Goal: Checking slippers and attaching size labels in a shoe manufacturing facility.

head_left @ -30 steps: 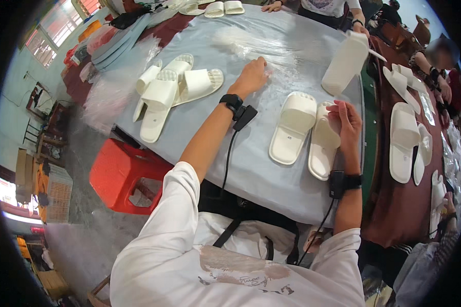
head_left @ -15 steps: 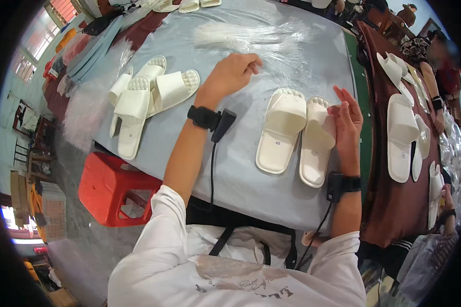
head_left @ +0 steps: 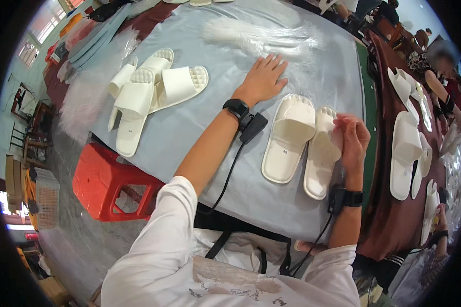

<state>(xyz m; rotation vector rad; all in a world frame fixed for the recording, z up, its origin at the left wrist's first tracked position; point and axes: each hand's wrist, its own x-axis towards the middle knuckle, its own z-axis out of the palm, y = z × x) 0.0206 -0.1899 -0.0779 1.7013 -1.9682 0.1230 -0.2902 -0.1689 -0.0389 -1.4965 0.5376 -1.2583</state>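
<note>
On the grey-blue covered table, my left hand (head_left: pixel 264 78) lies palm down with its fingers spread, just short of a stack of clear plastic sleeves (head_left: pixel 256 38). Below and right of it is a pair of white open-toed slippers: the left slipper (head_left: pixel 288 143) and the right slipper (head_left: pixel 320 163), both toes pointing away from me. My right hand (head_left: pixel 354 135) is at the outer edge of the right slipper's strap, fingers curled and tips together. Whether it pinches film or the strap edge is unclear.
Several more white slippers (head_left: pixel 134 110) overlap at the table's left. A red plastic stool (head_left: pixel 105 179) stands by the near left edge. Across a narrow gap on the right, a brown-covered table (head_left: pixel 379 220) holds more slippers, with other people working beside it.
My left hand has shifted right and flattened, its curled fingers now spread. The fingers of my right hand have curled in from an extended pose beside the slipper. The view has shifted slightly.
</note>
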